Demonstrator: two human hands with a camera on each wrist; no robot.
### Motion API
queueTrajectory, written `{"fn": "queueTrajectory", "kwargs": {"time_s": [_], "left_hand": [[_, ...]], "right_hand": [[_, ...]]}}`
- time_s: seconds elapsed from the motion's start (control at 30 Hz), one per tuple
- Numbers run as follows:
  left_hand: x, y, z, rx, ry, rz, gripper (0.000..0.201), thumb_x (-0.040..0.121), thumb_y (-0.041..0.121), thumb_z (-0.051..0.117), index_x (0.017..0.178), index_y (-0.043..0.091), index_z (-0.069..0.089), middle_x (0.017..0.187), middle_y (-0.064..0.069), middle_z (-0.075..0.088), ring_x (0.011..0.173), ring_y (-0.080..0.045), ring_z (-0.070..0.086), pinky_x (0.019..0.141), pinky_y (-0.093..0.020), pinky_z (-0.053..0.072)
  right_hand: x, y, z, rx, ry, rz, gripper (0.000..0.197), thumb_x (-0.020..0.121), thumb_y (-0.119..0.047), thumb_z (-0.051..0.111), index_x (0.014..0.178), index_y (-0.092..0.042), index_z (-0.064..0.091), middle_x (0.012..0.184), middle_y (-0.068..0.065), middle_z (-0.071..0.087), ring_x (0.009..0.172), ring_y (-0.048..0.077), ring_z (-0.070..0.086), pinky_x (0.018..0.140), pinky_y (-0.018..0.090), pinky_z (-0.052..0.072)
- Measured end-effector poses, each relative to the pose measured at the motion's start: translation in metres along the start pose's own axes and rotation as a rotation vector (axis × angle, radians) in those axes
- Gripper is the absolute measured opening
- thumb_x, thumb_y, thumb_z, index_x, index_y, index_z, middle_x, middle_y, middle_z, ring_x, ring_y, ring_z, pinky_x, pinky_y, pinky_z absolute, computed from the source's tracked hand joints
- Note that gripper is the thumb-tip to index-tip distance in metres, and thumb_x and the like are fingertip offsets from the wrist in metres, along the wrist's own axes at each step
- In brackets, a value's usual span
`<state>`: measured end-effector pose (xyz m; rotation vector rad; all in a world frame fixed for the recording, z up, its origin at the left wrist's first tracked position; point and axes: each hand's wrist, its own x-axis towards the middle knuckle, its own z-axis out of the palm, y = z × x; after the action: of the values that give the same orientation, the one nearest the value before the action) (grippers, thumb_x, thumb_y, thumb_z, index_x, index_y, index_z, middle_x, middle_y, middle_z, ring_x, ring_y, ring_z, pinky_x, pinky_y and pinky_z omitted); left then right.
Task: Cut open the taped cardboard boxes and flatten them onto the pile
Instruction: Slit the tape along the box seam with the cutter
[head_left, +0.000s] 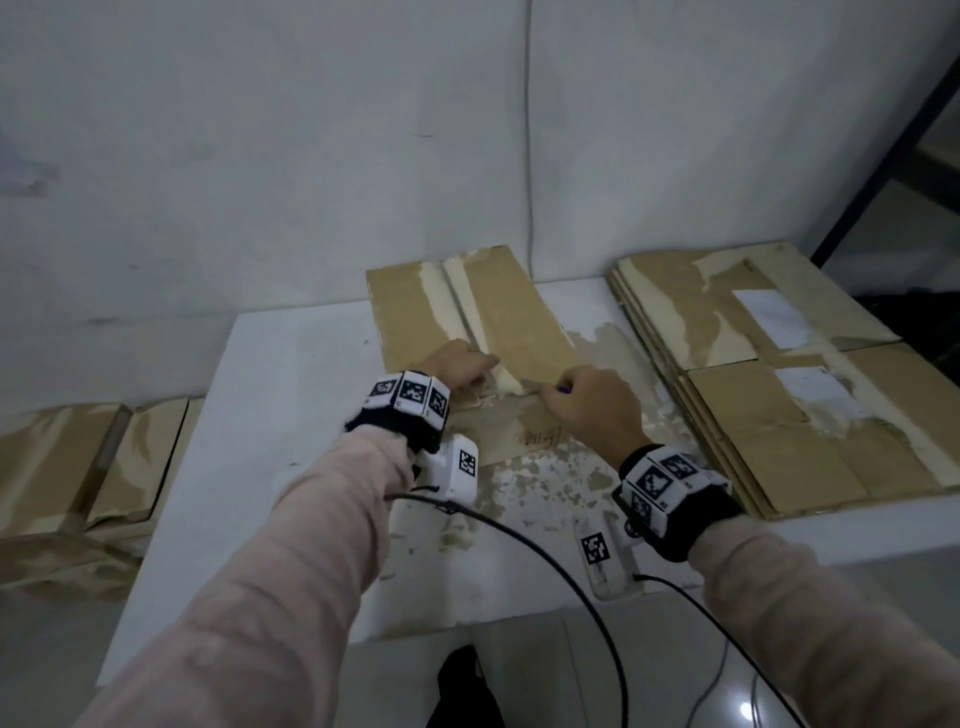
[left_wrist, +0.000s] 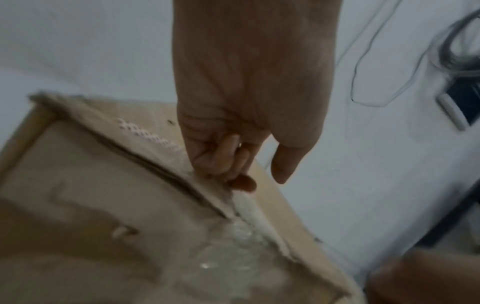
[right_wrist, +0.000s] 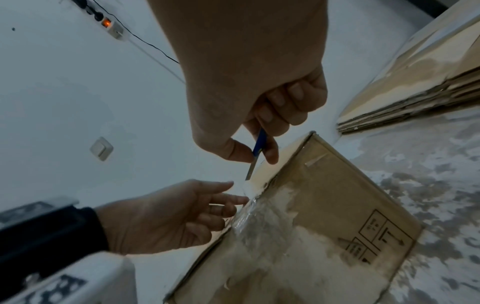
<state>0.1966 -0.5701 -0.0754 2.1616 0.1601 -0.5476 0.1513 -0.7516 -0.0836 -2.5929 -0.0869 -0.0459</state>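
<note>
— White wall behind, and your white bench (head_left: 291, 364) runs up to it. Where does the box sit?

— Your taped cardboard box (head_left: 467, 322) lies at the middle of the bench, its far end up against the wall edge and its near end towards you. A pale strip of tape (right_wrist: 249, 216) runs along its centre seam, crinkled and shiny near your fingers.

— What are your hands doing?

— Your right hand (head_left: 597, 410) is clenched round a blue-handled knife (right_wrist: 259, 144); thumb and forefinger pinch it low, and the blade tip points down at the box's taped seam. Your left hand (head_left: 457, 366) rests on the box just left of the seam, fingers curled onto the tape edge; from the right wrist view they look loosely spread, so you cannot tell whether they pinch the tape or only press it.

— And the rest?

— The pile of flattened boxes (head_left: 769, 374) lies along the right edge of the bench, near the box but apart from it, with white labels on top. More cardboard (head_left: 88, 467) sits beyond the left edge, lower down. A black cable (head_left: 545, 545) trails off the near edge from your wrist.
</note>
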Motion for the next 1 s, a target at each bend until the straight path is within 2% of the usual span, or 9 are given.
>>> {"fn": "queueTrajectory", "kwargs": {"time_s": [0.07, 0.2, 0.3, 0.43, 0.53, 0.67, 0.77, 0.87, 1.0], "left_hand": [[0.000, 0.006, 0.005, -0.240, -0.105, -0.115, 0.035, 0.101, 0.029, 0.044, 0.089, -0.002, 0.053, 0.072, -0.011, 0.057, 0.049, -0.015, 0.037, 0.042, -0.021, 0.031], [-0.004, 0.008, 0.017, -0.353, -0.110, -0.096, 0.034, 0.101, 0.022, 0.043, 0.078, 0.000, 0.054, 0.061, -0.008, 0.052, 0.041, -0.009, 0.035, 0.037, -0.018, 0.027], [-0.009, -0.004, 0.015, -0.285, -0.093, -0.003, 0.021, 0.100, 0.019, 0.045, 0.102, -0.002, 0.049, 0.072, -0.008, 0.056, 0.046, -0.010, 0.039, 0.039, -0.019, 0.029], [-0.015, -0.018, 0.012, 0.056, 0.166, 0.212, 0.043, 0.094, 0.025, 0.057, 0.133, 0.009, 0.047, 0.076, -0.004, 0.063, 0.061, -0.013, 0.055, 0.057, -0.025, 0.045], [-0.016, -0.016, 0.015, 0.448, 0.280, 0.413, 0.047, 0.089, 0.036, 0.064, 0.130, 0.016, 0.054, 0.092, -0.004, 0.058, 0.083, -0.019, 0.056, 0.075, -0.034, 0.047], [-0.007, -0.007, 0.025, 0.775, 0.231, 0.528, 0.046, 0.087, 0.049, 0.060, 0.122, 0.019, 0.062, 0.115, -0.002, 0.053, 0.103, -0.019, 0.051, 0.076, -0.028, 0.042], [-0.006, 0.001, 0.029, 0.960, 0.256, 0.595, 0.034, 0.095, 0.039, 0.051, 0.115, 0.017, 0.066, 0.107, -0.002, 0.060, 0.093, -0.020, 0.060, 0.063, -0.028, 0.038], [-0.002, -0.002, 0.031, 0.996, 0.262, 0.786, 0.032, 0.097, 0.023, 0.047, 0.087, 0.002, 0.070, 0.077, -0.009, 0.062, 0.064, -0.028, 0.062, 0.051, -0.028, 0.036], [-0.001, 0.002, 0.035, 1.010, 0.231, 0.833, 0.027, 0.098, 0.013, 0.043, 0.086, -0.003, 0.061, 0.080, -0.015, 0.057, 0.060, -0.028, 0.055, 0.052, -0.032, 0.034]], "right_hand": [[-0.002, 0.002, 0.003, -0.015, -0.018, -0.007, 0.045, 0.087, -0.037, 0.059, 0.053, -0.018, 0.038, 0.052, -0.001, 0.040, 0.053, 0.020, 0.042, 0.044, 0.024, 0.024], [-0.006, 0.006, 0.005, -0.014, -0.025, 0.005, 0.041, 0.088, -0.035, 0.058, 0.056, -0.015, 0.040, 0.053, 0.000, 0.041, 0.051, 0.019, 0.041, 0.045, 0.025, 0.025], [-0.004, 0.018, 0.005, 0.112, -0.050, 0.071, 0.039, 0.093, -0.023, 0.048, 0.058, -0.009, 0.037, 0.056, 0.004, 0.042, 0.052, 0.021, 0.036, 0.047, 0.028, 0.022], [-0.008, 0.032, 0.006, 0.307, -0.219, 0.089, 0.036, 0.098, -0.015, 0.037, 0.062, -0.009, 0.037, 0.056, 0.001, 0.041, 0.053, 0.014, 0.037, 0.050, 0.024, 0.027], [-0.012, 0.037, 0.009, 0.303, -0.278, 0.126, 0.037, 0.098, -0.012, 0.036, 0.062, -0.009, 0.039, 0.057, 0.004, 0.038, 0.053, 0.017, 0.035, 0.051, 0.027, 0.025], [-0.015, 0.039, 0.022, 0.152, -0.275, 0.091, 0.020, 0.093, 0.000, 0.043, 0.075, -0.010, 0.041, 0.073, 0.011, 0.041, 0.070, 0.020, 0.038, 0.061, 0.030, 0.023], [-0.016, 0.036, 0.027, 0.122, -0.284, 0.071, 0.018, 0.089, 0.003, 0.045, 0.078, -0.011, 0.042, 0.074, 0.023, 0.041, 0.070, 0.019, 0.037, 0.058, 0.031, 0.020], [-0.014, 0.037, 0.029, 0.059, -0.248, 0.041, 0.019, 0.090, 0.003, 0.045, 0.076, -0.010, 0.043, 0.073, 0.010, 0.041, 0.071, 0.019, 0.040, 0.061, 0.030, 0.024], [-0.012, 0.035, 0.029, 0.137, -0.231, 0.100, 0.028, 0.096, -0.003, 0.042, 0.070, -0.012, 0.038, 0.065, 0.002, 0.036, 0.072, 0.018, 0.039, 0.058, 0.031, 0.022]]}}
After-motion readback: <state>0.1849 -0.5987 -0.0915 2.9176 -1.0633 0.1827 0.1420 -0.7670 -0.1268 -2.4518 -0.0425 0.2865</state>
